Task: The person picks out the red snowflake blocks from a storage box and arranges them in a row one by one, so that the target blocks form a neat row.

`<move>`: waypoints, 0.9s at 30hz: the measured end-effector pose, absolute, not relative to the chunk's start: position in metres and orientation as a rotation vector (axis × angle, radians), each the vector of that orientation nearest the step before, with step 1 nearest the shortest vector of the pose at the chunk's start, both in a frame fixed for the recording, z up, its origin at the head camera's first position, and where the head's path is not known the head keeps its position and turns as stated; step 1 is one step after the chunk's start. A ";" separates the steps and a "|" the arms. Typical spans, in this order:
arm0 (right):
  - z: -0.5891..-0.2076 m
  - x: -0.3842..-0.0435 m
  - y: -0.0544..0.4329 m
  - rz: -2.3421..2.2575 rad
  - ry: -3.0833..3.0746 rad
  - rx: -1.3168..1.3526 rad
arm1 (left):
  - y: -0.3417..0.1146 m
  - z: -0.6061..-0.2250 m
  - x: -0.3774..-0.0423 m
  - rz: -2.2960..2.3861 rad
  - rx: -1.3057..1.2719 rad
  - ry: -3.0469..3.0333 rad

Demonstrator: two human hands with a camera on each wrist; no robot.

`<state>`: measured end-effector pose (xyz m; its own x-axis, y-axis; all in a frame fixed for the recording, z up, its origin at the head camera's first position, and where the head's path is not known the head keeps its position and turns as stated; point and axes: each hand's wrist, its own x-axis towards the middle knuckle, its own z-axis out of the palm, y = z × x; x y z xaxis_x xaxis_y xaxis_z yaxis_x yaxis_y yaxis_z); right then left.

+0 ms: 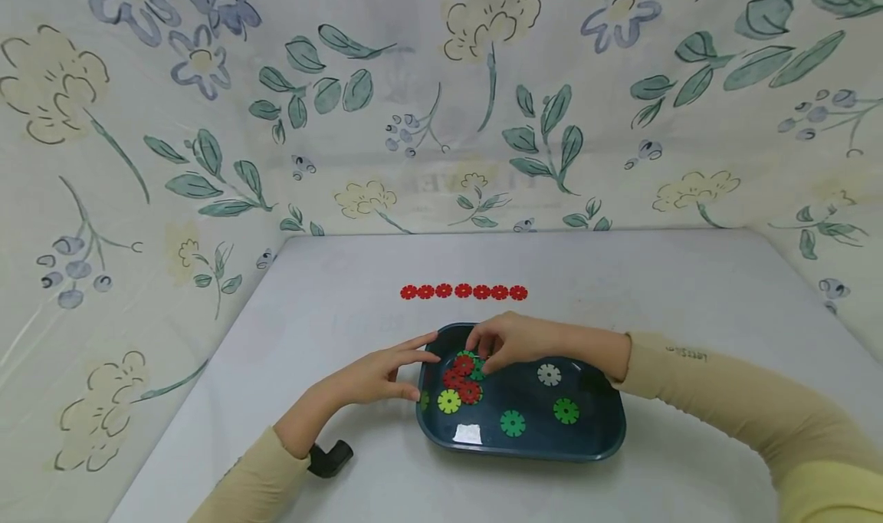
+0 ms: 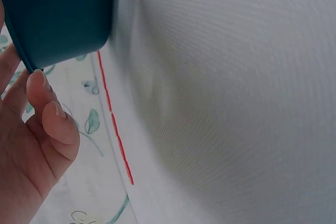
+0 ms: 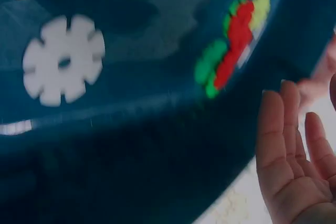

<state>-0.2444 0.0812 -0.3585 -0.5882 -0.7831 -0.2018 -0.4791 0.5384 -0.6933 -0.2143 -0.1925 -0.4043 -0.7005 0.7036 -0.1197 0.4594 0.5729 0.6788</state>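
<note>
Sheet of white material printed with blue, cream and green flowers (image 1: 414, 109) hangs behind and left of a white table (image 1: 331, 293). On the table: dark teal, glossy tray (image 1: 503, 393), rounded corners, set crosswise in front of the person. Long beige sleeves on both arms; right sleeve (image 1: 731, 400) comes in from the right, dark lettering near the cuff. Right hand (image 1: 513, 340) is over the tray's far-left part, palm down, fingers bent toward the pile. Can't tell if thumb and fingertips pinch a disc or only touch; right wrist view shows several fingers fairly straight, thumb out of sight. Left hand (image 1: 382, 373) is at the tray's left end, fingers spread, thumb apart, fingertips at the rim. Black bent tube-like object (image 1: 331, 458) sits just beside the left cuff. Discs are all flat, round, slotted at the edge. Seven red discs (image 1: 463, 291) form a straight row across the table beyond the tray. In the tray: overlapping red discs (image 1: 454, 378) piled at left with green ones partly under them, yellow-green disc (image 1: 449, 401) just nearer the person. Well apart from the pile: white disc (image 1: 549, 375), bright green disc (image 1: 566, 411), blue-green disc (image 1: 513, 423).
</note>
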 end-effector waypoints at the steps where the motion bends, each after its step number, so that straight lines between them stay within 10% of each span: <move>1: -0.361 -0.243 0.079 -0.791 2.277 -1.046 | -0.193 -0.404 -0.214 0.887 0.942 2.433; 27: -0.407 -0.230 0.049 -0.561 2.306 -1.173 | -0.193 -0.403 -0.213 0.872 0.946 2.446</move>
